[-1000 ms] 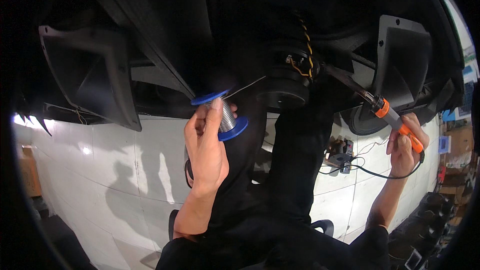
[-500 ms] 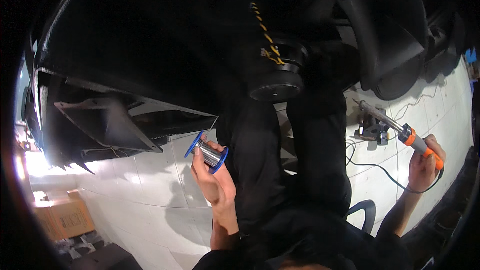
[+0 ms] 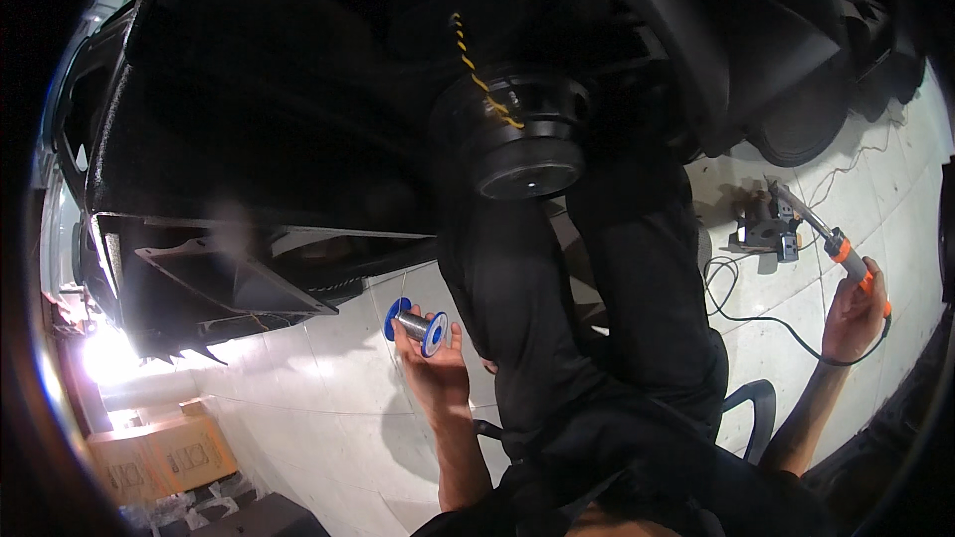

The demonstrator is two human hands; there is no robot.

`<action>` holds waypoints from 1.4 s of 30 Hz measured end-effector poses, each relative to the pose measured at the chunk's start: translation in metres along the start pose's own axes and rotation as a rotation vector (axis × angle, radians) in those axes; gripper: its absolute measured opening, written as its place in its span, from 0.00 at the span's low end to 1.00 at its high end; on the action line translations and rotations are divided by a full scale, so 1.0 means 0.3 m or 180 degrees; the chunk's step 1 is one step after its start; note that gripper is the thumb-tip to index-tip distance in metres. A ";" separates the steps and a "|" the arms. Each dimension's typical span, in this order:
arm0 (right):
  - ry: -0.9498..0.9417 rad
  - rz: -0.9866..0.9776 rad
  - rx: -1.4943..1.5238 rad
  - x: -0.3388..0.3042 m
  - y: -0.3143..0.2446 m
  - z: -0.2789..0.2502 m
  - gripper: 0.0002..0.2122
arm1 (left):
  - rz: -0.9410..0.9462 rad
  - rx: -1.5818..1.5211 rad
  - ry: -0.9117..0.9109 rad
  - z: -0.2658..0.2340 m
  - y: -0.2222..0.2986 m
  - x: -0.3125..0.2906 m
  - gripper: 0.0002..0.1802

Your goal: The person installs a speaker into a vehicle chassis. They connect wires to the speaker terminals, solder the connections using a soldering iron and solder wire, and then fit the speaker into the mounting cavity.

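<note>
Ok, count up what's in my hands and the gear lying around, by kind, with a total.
Solder spools: 1, in the left hand, blue-ended
Soldering irons: 1, orange-handled, in the right hand
Iron stands: 1
Speaker drivers: 1, round and black
Cardboard boxes: 1
Total: 5

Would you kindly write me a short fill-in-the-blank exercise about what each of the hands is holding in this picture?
1. The left hand holds a spool of solder whose end discs are ____ in colour.
2. The right hand holds a soldering iron with an ____ grip.
3. A black ____ runs from the soldering iron across the pale floor.
4. A twisted yellow and black wire leads to the round black ____.

Missing words: blue; orange; cord; speaker
</note>
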State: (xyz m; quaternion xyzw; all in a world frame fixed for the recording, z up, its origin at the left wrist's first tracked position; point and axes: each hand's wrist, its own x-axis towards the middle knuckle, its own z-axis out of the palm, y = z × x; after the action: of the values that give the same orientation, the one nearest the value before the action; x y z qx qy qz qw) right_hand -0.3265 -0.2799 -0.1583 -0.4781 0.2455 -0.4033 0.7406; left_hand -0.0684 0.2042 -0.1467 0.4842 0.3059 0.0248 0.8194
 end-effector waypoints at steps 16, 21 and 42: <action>0.1369 0.0008 -0.1090 -0.020 0.027 0.199 0.17 | -0.1857 0.0292 0.0651 -0.452 -0.196 0.574 0.20; 0.1805 -0.0263 -0.2093 -0.071 0.063 0.084 0.16 | -0.1752 0.0815 0.0772 -0.488 -0.312 0.682 0.24; 0.2201 0.0625 -0.0064 -0.055 0.149 -0.081 0.09 | -0.0255 0.3485 -0.0959 -0.664 -0.375 0.662 0.23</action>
State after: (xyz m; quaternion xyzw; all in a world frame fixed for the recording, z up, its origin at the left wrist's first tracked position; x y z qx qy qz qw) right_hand -0.3376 -0.2690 -0.2094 -0.2948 0.5302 -0.4656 0.6443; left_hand -0.0406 0.3666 -0.4010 0.8245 0.1721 -0.2378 0.4838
